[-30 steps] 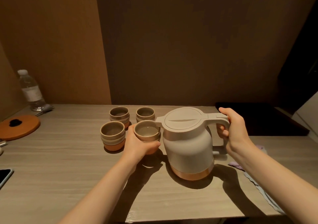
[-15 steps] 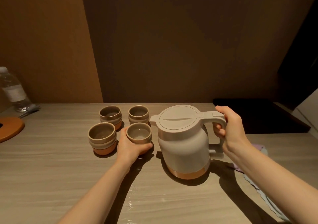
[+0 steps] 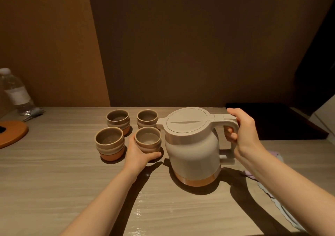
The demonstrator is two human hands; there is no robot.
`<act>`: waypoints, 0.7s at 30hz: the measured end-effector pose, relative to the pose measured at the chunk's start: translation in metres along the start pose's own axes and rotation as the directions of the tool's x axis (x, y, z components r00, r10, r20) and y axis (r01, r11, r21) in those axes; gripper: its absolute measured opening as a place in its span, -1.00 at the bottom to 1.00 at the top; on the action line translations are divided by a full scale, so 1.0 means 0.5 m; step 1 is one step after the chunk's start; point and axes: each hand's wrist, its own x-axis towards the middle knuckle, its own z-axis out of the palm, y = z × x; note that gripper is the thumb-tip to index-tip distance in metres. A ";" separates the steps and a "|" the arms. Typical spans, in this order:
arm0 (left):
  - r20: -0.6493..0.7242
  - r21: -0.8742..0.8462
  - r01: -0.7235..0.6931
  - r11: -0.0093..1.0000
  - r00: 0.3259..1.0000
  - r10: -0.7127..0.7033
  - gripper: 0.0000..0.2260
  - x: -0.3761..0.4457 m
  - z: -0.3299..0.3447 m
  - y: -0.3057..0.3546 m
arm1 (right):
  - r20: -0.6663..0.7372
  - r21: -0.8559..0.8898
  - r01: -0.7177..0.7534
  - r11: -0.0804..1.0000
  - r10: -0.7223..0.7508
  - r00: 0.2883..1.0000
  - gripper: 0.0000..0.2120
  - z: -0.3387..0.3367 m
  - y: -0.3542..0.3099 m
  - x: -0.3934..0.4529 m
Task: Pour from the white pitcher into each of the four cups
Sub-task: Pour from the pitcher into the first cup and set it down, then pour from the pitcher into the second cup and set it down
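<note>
left hand (image 3: 140, 156): grips near-right cup (image 3: 148, 139)
right hand (image 3: 243, 133): grips white pitcher (image 3: 193, 145) handle
spout: points left, beside held cup rim

Left edge is cutting off the water bottle (image 3: 15, 92) and the orange round board (image 3: 12, 133); dark object on the board is showing only partly. Left hand (image 3: 139, 154) is hiding the near-right cup (image 3: 148, 139) base. Pitcher (image 3: 193, 145) is covering part of the far-right cup (image 3: 147, 118). Cloth (image 3: 272, 195) is lying partly under the right forearm
</note>
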 end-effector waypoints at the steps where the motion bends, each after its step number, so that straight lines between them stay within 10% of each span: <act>1: 0.004 -0.001 0.006 1.000 1.000 -0.006 -0.11 -0.006 -0.005 0.000 | 0.000 0.002 0.000 1.000 0.000 1.000 -0.66 0.000 -0.002 -0.004; 9: -0.026 -0.028 0.060 0.998 0.998 -0.061 -0.26 -0.041 -0.049 0.010 | 0.006 0.012 -0.011 1.000 0.011 1.000 -0.66 0.012 -0.007 -0.043; 21: -0.418 0.094 -0.191 0.977 0.883 0.213 -0.72 -0.055 -0.152 0.001 | 0.024 0.010 -0.001 1.000 0.001 1.000 -0.66 0.035 -0.013 -0.082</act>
